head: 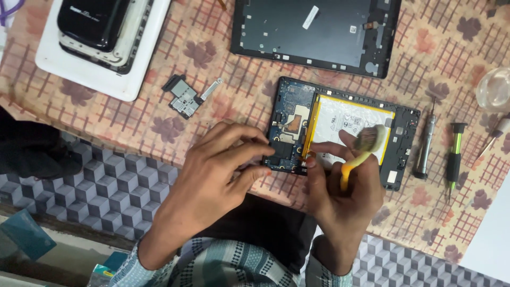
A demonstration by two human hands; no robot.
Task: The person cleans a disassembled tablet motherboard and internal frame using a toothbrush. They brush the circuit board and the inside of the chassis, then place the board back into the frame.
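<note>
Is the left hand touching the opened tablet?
Touching. The head view shows the left hand with its fingertips pressed on the near-left edge of the opened tablet, over the circuit board.
</note>
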